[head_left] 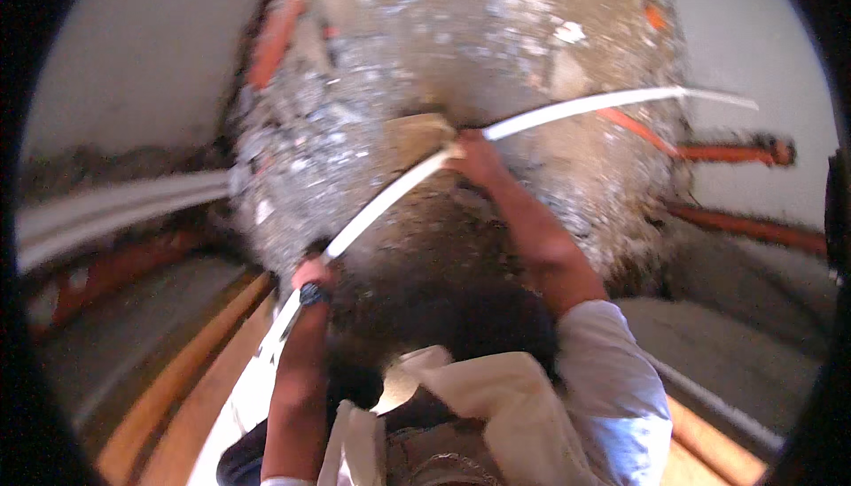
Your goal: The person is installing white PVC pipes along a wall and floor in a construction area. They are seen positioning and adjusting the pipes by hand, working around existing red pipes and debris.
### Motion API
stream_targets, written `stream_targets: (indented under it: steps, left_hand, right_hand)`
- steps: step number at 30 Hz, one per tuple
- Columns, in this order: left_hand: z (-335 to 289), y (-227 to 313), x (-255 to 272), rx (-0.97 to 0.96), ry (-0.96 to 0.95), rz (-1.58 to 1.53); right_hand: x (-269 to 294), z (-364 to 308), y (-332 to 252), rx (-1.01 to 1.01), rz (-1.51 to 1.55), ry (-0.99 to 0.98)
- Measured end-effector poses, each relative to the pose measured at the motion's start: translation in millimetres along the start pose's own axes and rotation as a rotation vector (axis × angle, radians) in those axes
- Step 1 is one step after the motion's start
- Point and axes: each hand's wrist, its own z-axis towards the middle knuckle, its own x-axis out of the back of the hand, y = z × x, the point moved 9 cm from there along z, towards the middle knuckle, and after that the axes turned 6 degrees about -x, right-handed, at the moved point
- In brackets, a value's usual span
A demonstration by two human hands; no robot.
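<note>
A long white pipe (567, 114) crosses in front of me, rising from the lower left to the upper right; it looks bent in this wide view. Around its lower left part my left hand (312, 273) is closed, with a dark watch on the wrist. Farther along, near the middle, my right hand (474, 156) is wrapped round the same pipe. Beyond the right hand the pipe runs on to a thinner pale end at the right wall. Just left of the right hand, a tan flat block (412, 139) lies on the ground.
Loose rubble (355, 69) covers the ground between two grey walls. Orange pipes (727, 152) jut from the right wall, and a red-orange piece (277, 38) leans at the far left. Wooden beams (191, 371) lie at lower left. A pale beam (124, 207) runs along the left.
</note>
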Motion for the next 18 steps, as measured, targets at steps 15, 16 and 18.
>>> stream_targets:
  steps: [15,16,18]
  left_hand:
    - [-50.0,14.9,31.4,0.016,-0.078,-0.339]
    - [-52.6,15.2,29.2,-0.041,-0.18,-0.314]
    - [-41.9,5.9,21.9,-0.042,-0.14,-0.264]
  right_hand:
    - [-23.7,-107.0,-155.7,0.032,0.394,-0.34]
    - [-30.1,-115.8,-160.6,0.08,0.385,-0.386]
    - [-40.9,-133.2,-158.4,0.153,0.366,-0.463]
